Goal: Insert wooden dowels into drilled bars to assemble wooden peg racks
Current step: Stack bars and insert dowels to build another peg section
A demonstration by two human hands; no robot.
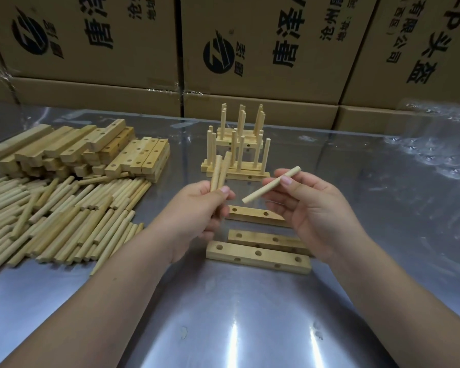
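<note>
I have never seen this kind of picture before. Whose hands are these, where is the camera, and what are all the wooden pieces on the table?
There is one picture, taken by a camera worn on a person's head, looking forward and down, so the two arms are that person's own. No machine is present. The left hand holds two short wooden dowels upright. The right hand holds a single dowel at a slant. Below the hands, three drilled bars lie flat on the shiny table, their holes empty. To the left are a heap of loose dowels and a stack of bars. Behind the hands stand finished racks, in front of cardboard boxes.
</note>
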